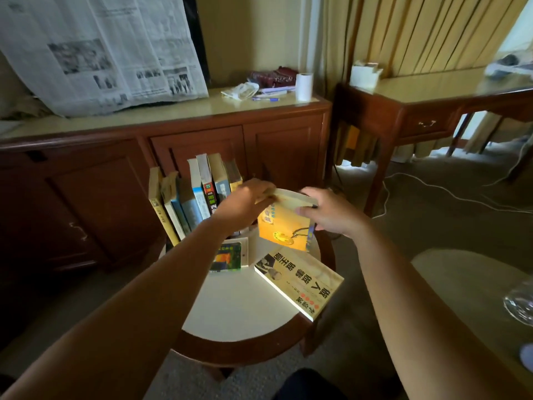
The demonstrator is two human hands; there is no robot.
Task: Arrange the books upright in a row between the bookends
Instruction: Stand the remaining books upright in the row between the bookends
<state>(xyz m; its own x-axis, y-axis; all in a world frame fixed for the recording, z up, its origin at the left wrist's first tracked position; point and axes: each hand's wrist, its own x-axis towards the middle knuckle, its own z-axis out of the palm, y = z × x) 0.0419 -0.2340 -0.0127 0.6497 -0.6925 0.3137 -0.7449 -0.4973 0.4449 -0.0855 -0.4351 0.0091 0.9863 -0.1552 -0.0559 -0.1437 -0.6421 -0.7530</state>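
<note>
Several books [199, 194] stand leaning in a row at the back of a small round table [239, 310]. Both hands hold an orange-yellow book [284, 226] upright just right of that row. My left hand [245, 203] grips its top left corner, and my right hand [331, 212] grips its top right edge. A cream book with large dark characters [300, 281] lies flat at the table's right edge. A small green-covered book [227, 256] lies flat near the middle, partly under my left forearm. The bookends are hidden behind the books and hands.
A wooden cabinet [202, 140] stands right behind the table, with newspaper [101, 47], a paper roll [304, 86] and pens on top. A wooden desk [432, 105] is at the right. White cables [432, 192] run over the carpet. A cushioned seat [476, 298] sits at the right.
</note>
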